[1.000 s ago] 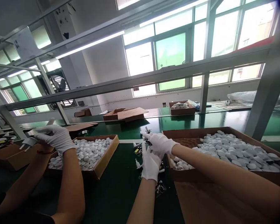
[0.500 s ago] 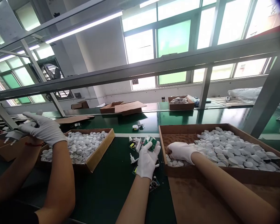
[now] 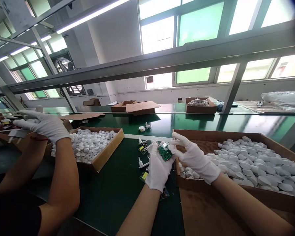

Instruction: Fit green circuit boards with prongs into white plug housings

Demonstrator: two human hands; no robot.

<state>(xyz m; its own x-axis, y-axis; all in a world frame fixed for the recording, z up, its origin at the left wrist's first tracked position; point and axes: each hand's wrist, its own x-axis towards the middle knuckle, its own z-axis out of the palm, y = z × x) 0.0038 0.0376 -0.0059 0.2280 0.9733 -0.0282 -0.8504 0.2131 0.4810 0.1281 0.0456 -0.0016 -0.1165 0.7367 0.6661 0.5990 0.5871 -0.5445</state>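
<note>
My left hand [image 3: 158,170], in a white glove, is closed around a small green circuit board [image 3: 164,152] held up over the green belt. My right hand [image 3: 195,159], also gloved, is raised beside the board. Its thumb and fingertips pinch a small white part against the board's top edge. Just below my right hand stands a wide cardboard box [image 3: 211,135] heaped with white plastic caps [image 3: 250,160]. More loose circuit boards and plug parts [image 3: 142,150] lie on the belt under and beyond my left hand.
A co-worker's gloved hands [image 3: 44,126] hold a white part at the left, above a second cardboard box of white caps [image 3: 108,154]. The green conveyor belt [image 3: 118,193] runs between the boxes. Flattened cartons [image 3: 140,106] and another box [image 3: 200,106] sit beyond it, and a metal frame rail [image 3: 162,65] crosses overhead.
My right hand dipped into the box of caps, then rose out and came to the circuit board. My left hand kept hold of the board and lifted it slightly.
</note>
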